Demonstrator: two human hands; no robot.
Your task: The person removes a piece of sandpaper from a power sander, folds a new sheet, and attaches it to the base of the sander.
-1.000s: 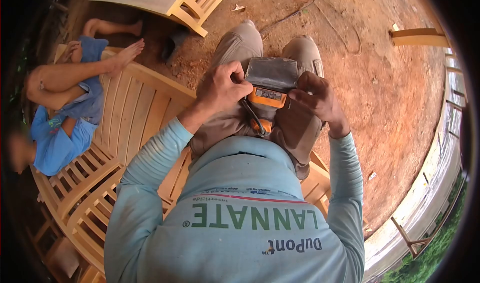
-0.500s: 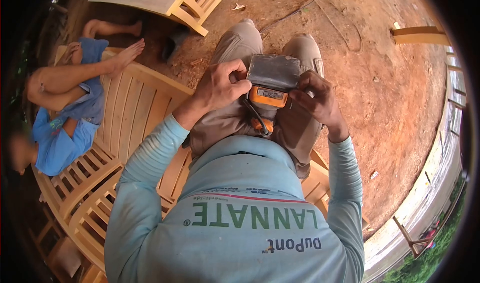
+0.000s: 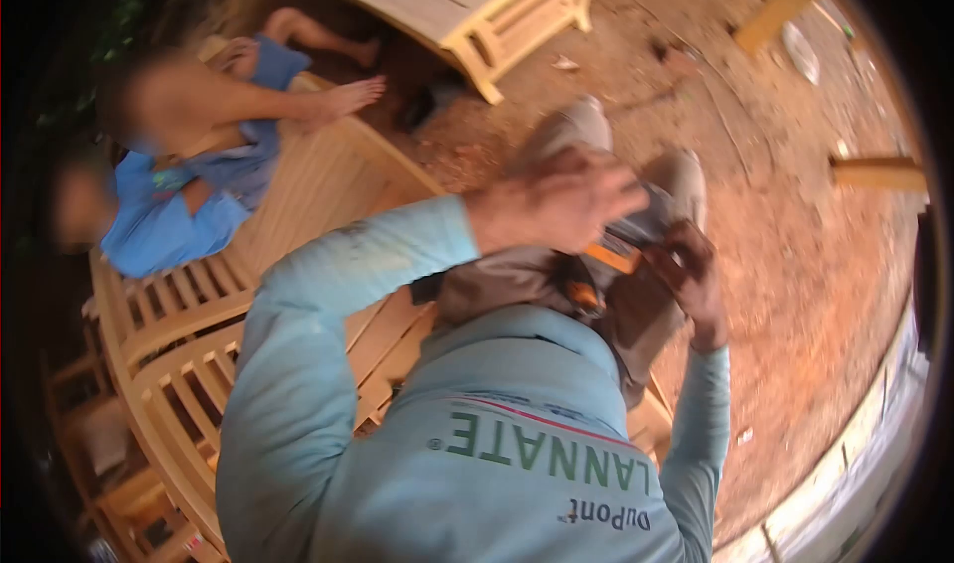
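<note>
An orange power tool (image 3: 613,258) with a dark flat pad (image 3: 651,215) rests between my thighs, pad end toward my knees. My left hand (image 3: 566,202) is over the tool's left side, smeared by motion; whether its fingers hold anything is unclear. At the right edge of the pad is my right hand (image 3: 688,270), its thumb and fingers pinched together on it. Part of the tool is hidden behind my left hand.
I sit on a slatted wooden bench (image 3: 298,180). Another person in blue (image 3: 179,210) reclines on it at the left, bare legs extended. A wooden furniture piece (image 3: 427,1) stands ahead. A cord (image 3: 730,126) lies on the dirt floor, near wooden legs (image 3: 879,173) at right.
My left hand has come off the pad's left edge and moved across above the tool. My right hand remains at the pad's right edge. The whole view has shifted and tilted.
</note>
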